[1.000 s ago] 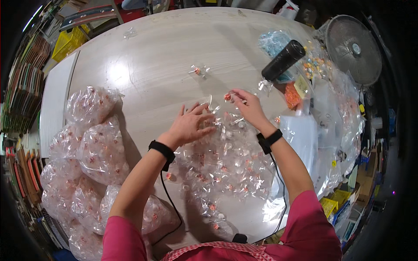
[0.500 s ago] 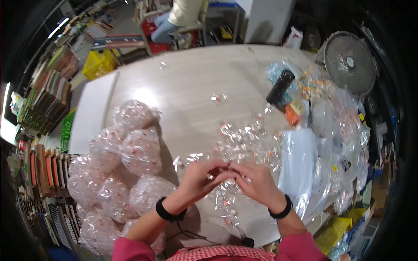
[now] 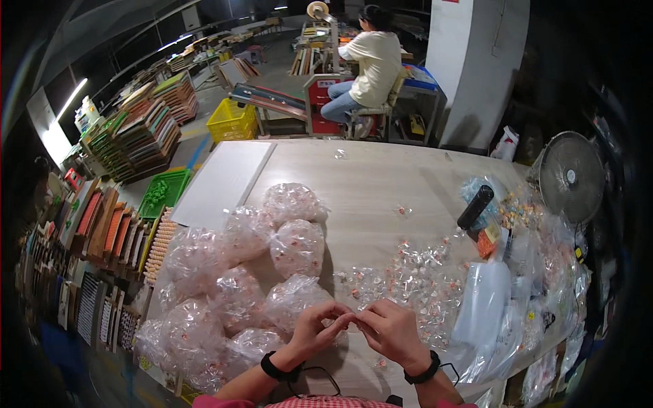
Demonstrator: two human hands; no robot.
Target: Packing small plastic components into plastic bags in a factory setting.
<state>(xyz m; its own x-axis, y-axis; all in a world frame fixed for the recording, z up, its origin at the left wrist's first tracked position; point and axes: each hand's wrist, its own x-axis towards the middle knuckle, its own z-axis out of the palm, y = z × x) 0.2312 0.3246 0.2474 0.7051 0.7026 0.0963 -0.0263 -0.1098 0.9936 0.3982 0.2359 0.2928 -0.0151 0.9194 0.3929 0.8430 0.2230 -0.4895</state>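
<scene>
Already a good share looks done, judging by the heap of knotted clear plastic bags stuffed with small red-and-white pieces (image 3: 238,292) piled on the left of the pale wooden table (image 3: 381,183). What remains, I'd say, is the loose scatter of small clear-wrapped red-and-white pieces (image 3: 408,279) spread just beyond my fingers, a fair amount. My left hand (image 3: 318,328) and my right hand (image 3: 389,332) meet fingertip to fingertip near the table's front edge, both pinching something tiny and clear between them; I cannot tell exactly what. To my right lies a stack of empty clear plastic bags (image 3: 483,306), with a black cylinder (image 3: 475,207) further back.
</scene>
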